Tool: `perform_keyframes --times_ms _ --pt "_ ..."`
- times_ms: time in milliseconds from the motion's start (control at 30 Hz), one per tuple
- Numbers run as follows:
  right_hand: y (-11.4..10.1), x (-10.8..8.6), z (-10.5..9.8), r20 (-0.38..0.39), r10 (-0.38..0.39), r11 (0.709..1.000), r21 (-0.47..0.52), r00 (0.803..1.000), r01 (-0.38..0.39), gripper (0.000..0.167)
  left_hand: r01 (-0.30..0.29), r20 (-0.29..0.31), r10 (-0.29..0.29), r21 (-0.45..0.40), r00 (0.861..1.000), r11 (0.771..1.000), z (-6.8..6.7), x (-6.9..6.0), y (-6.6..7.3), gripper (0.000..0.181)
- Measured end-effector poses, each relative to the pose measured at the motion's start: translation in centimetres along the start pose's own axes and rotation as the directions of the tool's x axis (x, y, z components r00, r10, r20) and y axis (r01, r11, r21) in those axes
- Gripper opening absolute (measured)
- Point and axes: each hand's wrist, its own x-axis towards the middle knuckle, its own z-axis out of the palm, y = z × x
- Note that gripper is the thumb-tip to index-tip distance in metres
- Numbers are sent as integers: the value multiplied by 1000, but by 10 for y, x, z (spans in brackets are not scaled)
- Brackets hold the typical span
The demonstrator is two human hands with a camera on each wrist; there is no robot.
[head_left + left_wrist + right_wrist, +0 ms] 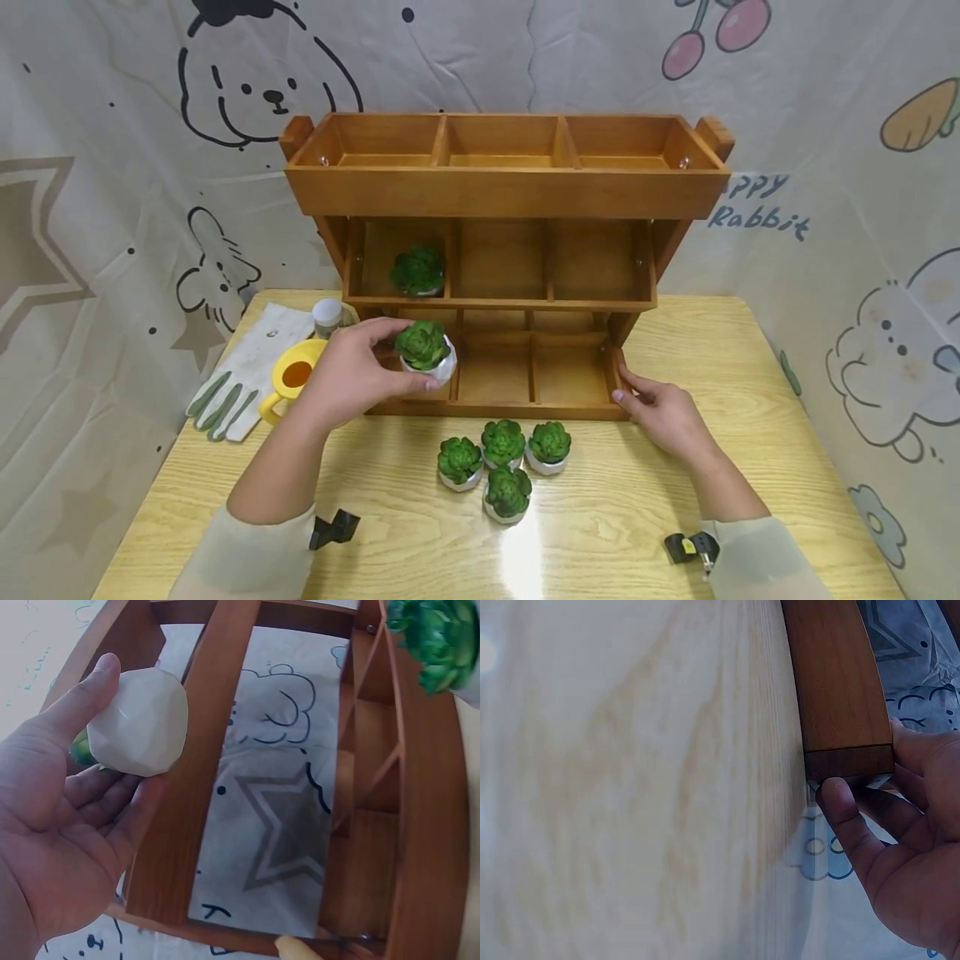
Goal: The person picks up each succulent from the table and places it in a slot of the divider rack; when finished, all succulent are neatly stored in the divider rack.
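In the head view, a light sleeve on each arm is closest, with a small black thing near each cuff. Next, four little plants in white pots sit close together on the pale wood table. Their leaves are green and round. A bit past them, the right hand holds the right end of the wooden shelf at its bottom row, with the thumb at the front corner and the fingers on the side. The left hand holds one potted plant between its thumb and fingers. That plant is up off the table, in front of the left box of the bottom row. The left wrist view shows the flat-sided white pot tipped, with its bottom facing the camera.

To the left of the shelf are a yellow jug, a white and green glove and a jar with a white lid. One more plant sits in the left box of the middle row. Behind it all hangs a pale cloth with a dog, cherries and a carrot on it.
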Motion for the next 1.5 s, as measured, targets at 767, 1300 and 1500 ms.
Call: perform_keyframes --times_ms 767,1300,1500 --pt "-1 -1 -3 17 35 999 7 999 -35 64 -45 20 48 -115 999 992 8 34 44 79" --pt "0 0 -2 11 28 1000 8 1000 -28 61 -113 0 113 -71 994 991 22 61 63 76" --pt "0 0 -1 12 20 1000 8 1000 -21 61 -137 4 138 -86 990 987 28 71 65 73"
